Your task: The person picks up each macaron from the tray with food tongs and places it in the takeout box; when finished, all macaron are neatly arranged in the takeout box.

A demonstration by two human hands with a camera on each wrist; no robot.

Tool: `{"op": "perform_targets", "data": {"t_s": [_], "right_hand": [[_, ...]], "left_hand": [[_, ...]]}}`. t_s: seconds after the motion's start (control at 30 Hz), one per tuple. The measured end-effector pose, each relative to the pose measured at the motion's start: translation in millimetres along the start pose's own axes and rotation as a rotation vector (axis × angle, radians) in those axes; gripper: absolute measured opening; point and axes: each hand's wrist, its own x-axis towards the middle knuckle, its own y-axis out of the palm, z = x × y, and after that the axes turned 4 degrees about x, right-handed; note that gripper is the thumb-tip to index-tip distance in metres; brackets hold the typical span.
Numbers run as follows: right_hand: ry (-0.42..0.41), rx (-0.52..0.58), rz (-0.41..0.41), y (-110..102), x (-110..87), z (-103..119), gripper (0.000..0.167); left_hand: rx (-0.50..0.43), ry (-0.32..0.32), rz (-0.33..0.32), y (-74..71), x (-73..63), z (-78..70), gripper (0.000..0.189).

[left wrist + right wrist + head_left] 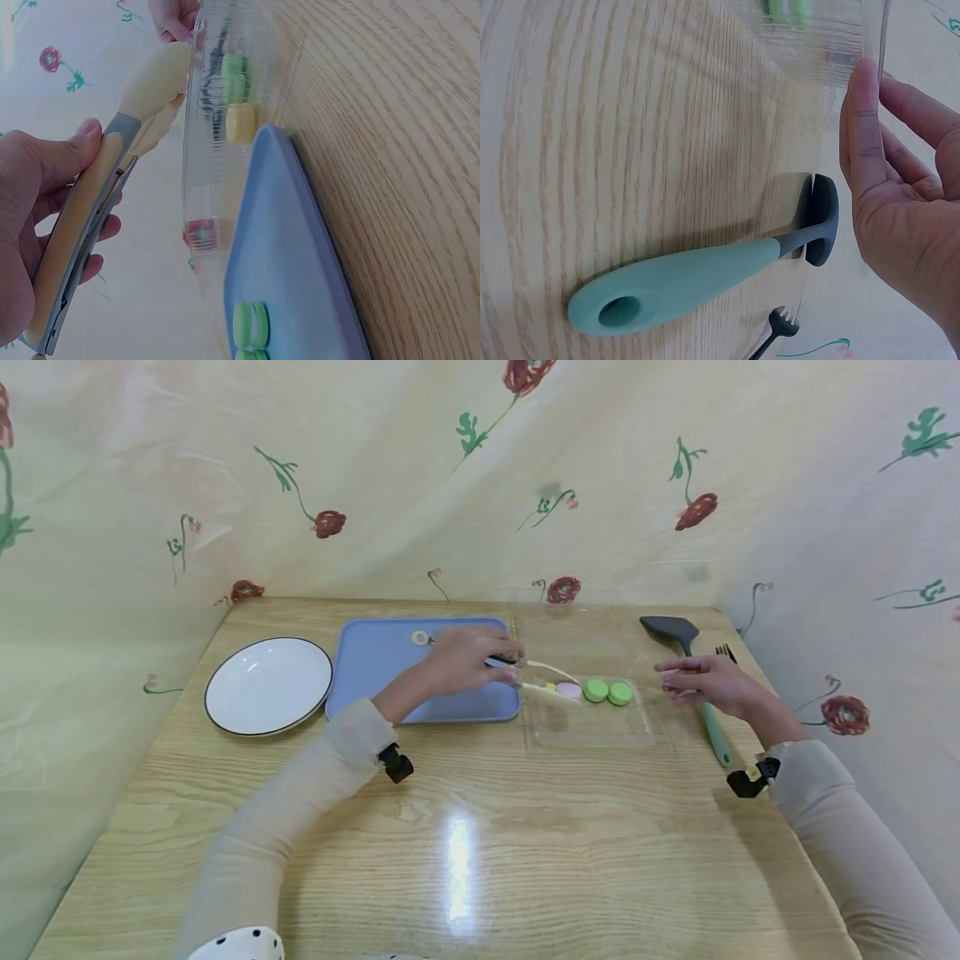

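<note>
My left hand [468, 662] grips a pair of tongs [82, 217] with pale cream tips, pointing right from above the blue tray [367, 672]. The tips are apart over the clear plastic box [600, 739]. Between them, in the head view, appear a lilac macaron [568, 691] and part of a yellow macaron [241, 124]. Two green macarons [608, 692] sit beside these in the box. At the box's right side, my right hand [708, 683] pinches its thin wall between the fingers. Green macarons [250, 324] on the tray are hidden behind my left arm in the head view.
A white plate [268, 687] with a dark rim stands left of the tray. Right of the box lie a turner [682, 285] with a green handle and a dark fork [724, 652]. A flowered cloth [420, 485] hangs behind the wooden table [360, 852].
</note>
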Motion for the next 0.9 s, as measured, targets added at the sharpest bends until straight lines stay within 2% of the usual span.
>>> {"op": "perform_targets", "data": {"t_s": [0.23, 0.5, 0.73, 0.9], "right_hand": [[0.021, 0.002, -0.014, -0.5, 1.3, -0.3, 0.048], [0.010, 0.010, -0.003, -1.2, 1.7, -0.9, 0.039], [0.025, -0.003, -0.017, -0.6, 1.3, -1.4, 0.052], [0.022, -0.004, -0.014, -0.9, 0.7, -1.2, 0.054]], "left_hand": [[0.007, -0.016, 0.052, 2.3, 3.6, -3.4, 0.043], [0.010, -0.014, 0.055, 2.7, 3.5, -4.8, 0.041], [0.009, -0.012, 0.063, 2.4, 2.7, -4.7, 0.042], [0.003, 0.005, 0.046, 4.4, 2.7, -4.4, 0.042]]}}
